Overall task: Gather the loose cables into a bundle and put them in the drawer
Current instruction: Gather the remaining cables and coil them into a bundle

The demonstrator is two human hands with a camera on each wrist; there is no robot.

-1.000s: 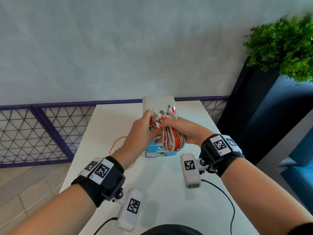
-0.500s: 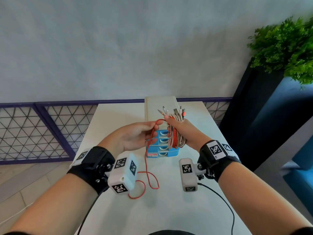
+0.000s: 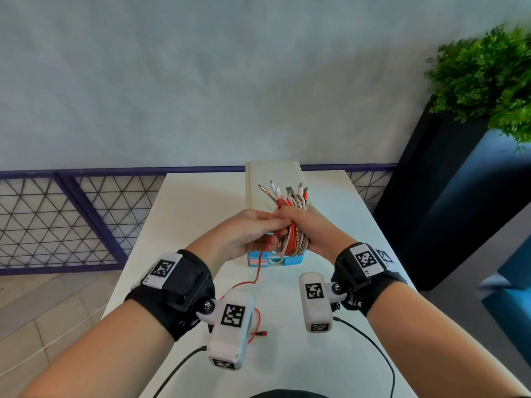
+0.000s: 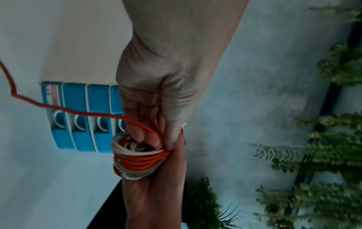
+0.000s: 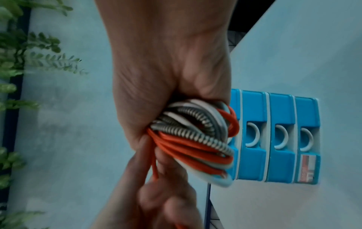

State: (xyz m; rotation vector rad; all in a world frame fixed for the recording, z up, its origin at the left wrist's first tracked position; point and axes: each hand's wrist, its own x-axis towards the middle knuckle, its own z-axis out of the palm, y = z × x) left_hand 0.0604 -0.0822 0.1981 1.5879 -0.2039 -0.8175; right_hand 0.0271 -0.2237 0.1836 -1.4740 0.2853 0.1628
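White table under grey wall; plant at 2 o'clock. Right hand clutches cable bundle; left hand pinches red cable before blue drawer unit.

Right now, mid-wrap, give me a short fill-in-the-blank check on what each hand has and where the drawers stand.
1. The cable bundle is gripped in the ____ hand.
2. The left hand pinches the loose ____ cable, whose tail trails down to the white table.
3. All the blue drawers of the drawer unit are ____.

Missing words: right; red; closed
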